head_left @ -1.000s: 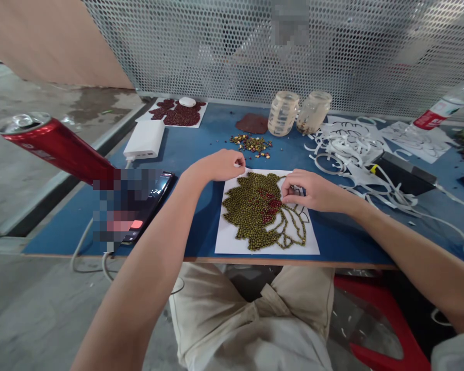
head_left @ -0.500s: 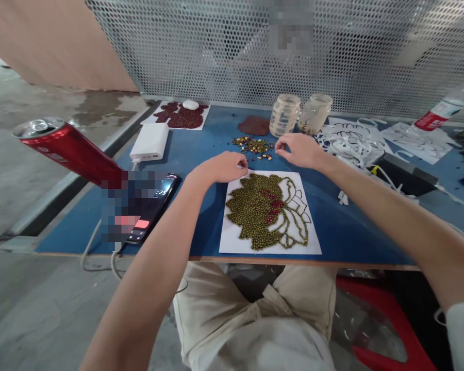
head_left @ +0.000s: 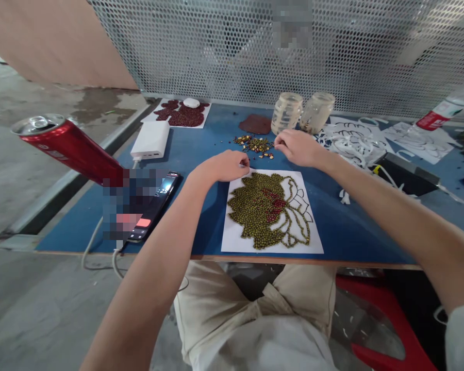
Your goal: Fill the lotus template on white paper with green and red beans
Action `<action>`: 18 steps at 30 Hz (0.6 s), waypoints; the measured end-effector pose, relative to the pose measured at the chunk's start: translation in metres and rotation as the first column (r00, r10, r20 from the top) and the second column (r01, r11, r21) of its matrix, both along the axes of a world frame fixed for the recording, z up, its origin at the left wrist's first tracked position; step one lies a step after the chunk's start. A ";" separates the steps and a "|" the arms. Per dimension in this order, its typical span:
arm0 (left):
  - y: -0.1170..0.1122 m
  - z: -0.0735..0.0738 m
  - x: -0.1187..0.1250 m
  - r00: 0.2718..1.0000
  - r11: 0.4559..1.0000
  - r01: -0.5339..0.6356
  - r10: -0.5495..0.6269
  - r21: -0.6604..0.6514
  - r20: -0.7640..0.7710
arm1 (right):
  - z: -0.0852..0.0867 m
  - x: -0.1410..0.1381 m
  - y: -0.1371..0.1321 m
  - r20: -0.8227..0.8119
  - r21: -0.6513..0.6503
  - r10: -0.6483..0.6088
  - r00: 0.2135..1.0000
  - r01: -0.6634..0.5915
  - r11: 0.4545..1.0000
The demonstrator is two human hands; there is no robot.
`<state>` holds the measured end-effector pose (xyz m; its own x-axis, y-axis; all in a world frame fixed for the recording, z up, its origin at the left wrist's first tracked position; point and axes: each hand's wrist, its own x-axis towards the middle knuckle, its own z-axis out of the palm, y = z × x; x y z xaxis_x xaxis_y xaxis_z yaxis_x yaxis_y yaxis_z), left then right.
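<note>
A white sheet (head_left: 235,242) lies on the blue table (head_left: 201,144), with a leaf-like picture made of green beans (head_left: 251,211) and a patch of red beans (head_left: 275,203) on it. My left hand (head_left: 226,166) rests in a loose fist on the sheet's upper left corner. My right hand (head_left: 298,146) is beyond the sheet, fingers pinched together at the edge of a small pile of mixed beans (head_left: 254,145). What the pinch holds is too small to make out.
Two glass jars (head_left: 286,112) stand behind the pile. A white power bank (head_left: 150,140), a phone (head_left: 154,206) and a red can (head_left: 65,149) are at the left. White paper scraps (head_left: 351,141), a black box (head_left: 406,175) and a bottle (head_left: 444,108) lie right. Mesh screen at the back.
My right hand has left the bean picture and moved up to the loose bean pile. My left hand has stayed on the sheet's corner.
</note>
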<state>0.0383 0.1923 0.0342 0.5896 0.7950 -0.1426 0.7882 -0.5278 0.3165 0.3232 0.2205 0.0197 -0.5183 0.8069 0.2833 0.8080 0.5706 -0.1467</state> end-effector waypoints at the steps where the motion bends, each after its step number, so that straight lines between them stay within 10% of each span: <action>1: 0.000 0.001 0.000 1.000 1.000 -0.003 0.003 -0.005 -0.005 | 0.006 0.002 -0.010 -0.024 0.000 0.071 0.997 -0.071 0.997; 9: -0.003 0.003 0.001 1.000 1.000 -0.013 0.013 0.001 -0.001 | 0.014 0.016 -0.105 -0.101 -0.194 0.350 0.931 -0.363 0.911; 18: -0.006 0.006 0.001 0.999 0.999 -0.041 0.040 -0.023 -0.005 | -0.007 0.023 -0.128 -0.051 -0.165 0.395 0.917 -0.398 0.902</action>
